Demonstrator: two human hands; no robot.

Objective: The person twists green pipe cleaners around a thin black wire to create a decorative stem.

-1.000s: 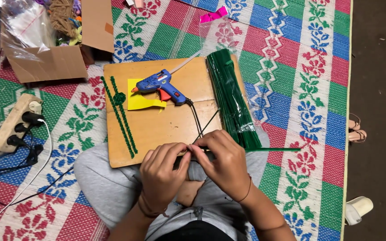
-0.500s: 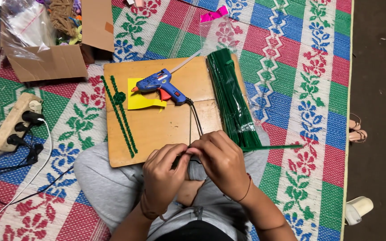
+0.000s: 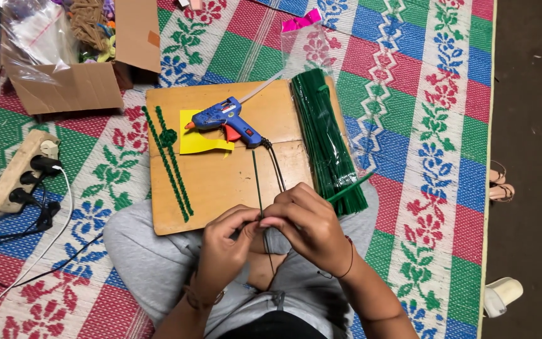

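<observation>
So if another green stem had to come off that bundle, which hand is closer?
Probably the right hand: the bundle of green stems lies just beyond it on the board's right edge. The left hand sits farther away, and both pinch a green stem.

Home floor craft spot — woven plastic mat (image 3: 409,81), sandals (image 3: 500,182), cardboard box (image 3: 76,88)

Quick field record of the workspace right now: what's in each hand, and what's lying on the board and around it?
left hand: pinching a thin green stem with its fingers
right hand: pinching the same stem at the same spot
wooden board: holds blue glue gun, yellow paper, two finished green chenille stems
green stem bundle: on the board's right edge, in clear wrap
cardboard box: upper left
power strip: left, on the mat
</observation>
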